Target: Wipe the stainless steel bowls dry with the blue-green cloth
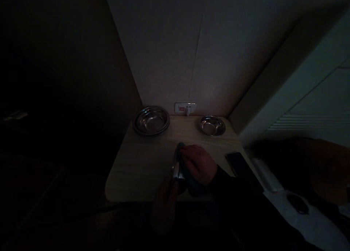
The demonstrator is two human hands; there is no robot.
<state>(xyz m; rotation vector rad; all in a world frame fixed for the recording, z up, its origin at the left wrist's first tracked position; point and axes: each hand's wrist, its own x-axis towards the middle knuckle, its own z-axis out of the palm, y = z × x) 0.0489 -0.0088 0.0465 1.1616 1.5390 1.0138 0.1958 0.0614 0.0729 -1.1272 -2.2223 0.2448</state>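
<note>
In the dim light my left hand (164, 200) grips the lower rim of a shiny metal bowl (176, 171), which is tilted on its side above the table's front part. My right hand (199, 163) presses a dark green cloth (191, 180) against the bowl's upper rim, fingers closed over the cloth. Some of the cloth hangs below that hand. Beyond the hands, a stack of metal bowls (152, 120) stands at the table's back left. A single metal bowl (212, 126) sits upright at the back right.
The light wooden table (131, 171) meets a wall with a socket (185, 108) and a plug in it. A dark phone (242, 167) lies on the right side of the table. Farther right, a dark oval object (297, 203) rests on a pale surface.
</note>
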